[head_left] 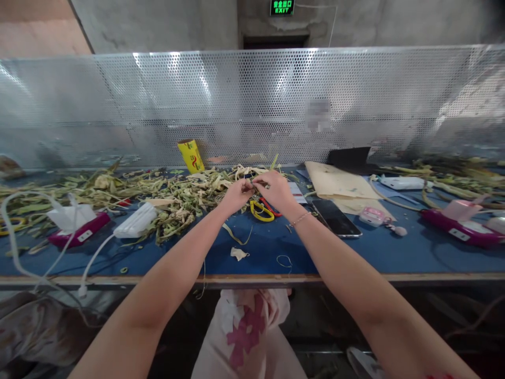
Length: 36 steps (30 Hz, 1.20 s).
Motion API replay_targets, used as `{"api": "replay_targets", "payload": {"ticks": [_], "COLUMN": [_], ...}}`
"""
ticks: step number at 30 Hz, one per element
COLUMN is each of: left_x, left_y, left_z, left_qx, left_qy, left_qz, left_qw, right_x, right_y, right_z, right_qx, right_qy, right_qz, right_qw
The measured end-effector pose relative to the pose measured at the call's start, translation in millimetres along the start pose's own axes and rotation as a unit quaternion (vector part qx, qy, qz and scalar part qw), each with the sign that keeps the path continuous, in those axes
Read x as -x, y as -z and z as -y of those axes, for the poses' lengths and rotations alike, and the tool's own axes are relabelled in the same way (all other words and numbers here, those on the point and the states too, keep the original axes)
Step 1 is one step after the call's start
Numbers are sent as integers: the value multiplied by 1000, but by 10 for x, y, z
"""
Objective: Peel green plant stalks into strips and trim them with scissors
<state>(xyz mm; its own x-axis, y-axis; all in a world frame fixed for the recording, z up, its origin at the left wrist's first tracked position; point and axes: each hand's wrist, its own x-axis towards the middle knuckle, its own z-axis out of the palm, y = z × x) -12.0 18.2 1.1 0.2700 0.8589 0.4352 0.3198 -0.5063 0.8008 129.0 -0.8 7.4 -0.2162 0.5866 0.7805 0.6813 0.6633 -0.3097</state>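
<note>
My left hand [236, 193] and my right hand [275, 188] meet fingertip to fingertip above the middle of the blue table. Both are closed in a pinch; what lies between the fingers is too small to make out. Behind the right hand a pale green plant strip [274, 161] sticks up, and I cannot tell if it is held. Just below the hands lie scissors with yellow loops [262, 211], beside a red handle [270, 206]. To the left spreads a heap of dried plant strips [177, 218], reaching behind the left hand.
A yellow box [190, 156] stands near the perforated metal screen [221, 95]. Purple power strips [79, 231] with cables and a white adapter [136, 220] sit left. Brown paper [339, 181], a black phone [336, 218] and a pink case [372, 216] lie right. A scrap [239, 253] is near the front edge.
</note>
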Motion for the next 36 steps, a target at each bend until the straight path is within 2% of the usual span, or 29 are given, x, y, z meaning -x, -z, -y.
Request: {"api": "replay_targets", "payload": {"ticks": [5,11,14,17,22,30,33,36], "left_x": [4,35,47,49,36,-19,-32,-37], "left_y": [-21,-7,-5,-4,1,11,14,2], "left_z": [22,-24,-29,-22,10,76,87,122], "left_qx": [-4,-57,-70,-69,-61,-76,-77,-29], "left_qy": [-34,-57,-87,-104,-90,-85,-90,-89], "left_qz": [34,18,6,5,-12,-56,-52,-12], "left_qw": [999,997,994,992,994,992,992,996], "right_x": [15,37,39,32,11,56,68,71], "right_y": [-11,10,5,8,48,62,69,78], "right_z": [-24,18,24,10,0,-2,6,17], "right_qx": [22,75,97,94,93,124,143,152], "right_qy": [-21,-53,-23,14,40,97,91,85], "right_qz": [4,-19,-5,38,90,115,112,123], "right_qw": [1000,996,995,995,991,981,979,977]}}
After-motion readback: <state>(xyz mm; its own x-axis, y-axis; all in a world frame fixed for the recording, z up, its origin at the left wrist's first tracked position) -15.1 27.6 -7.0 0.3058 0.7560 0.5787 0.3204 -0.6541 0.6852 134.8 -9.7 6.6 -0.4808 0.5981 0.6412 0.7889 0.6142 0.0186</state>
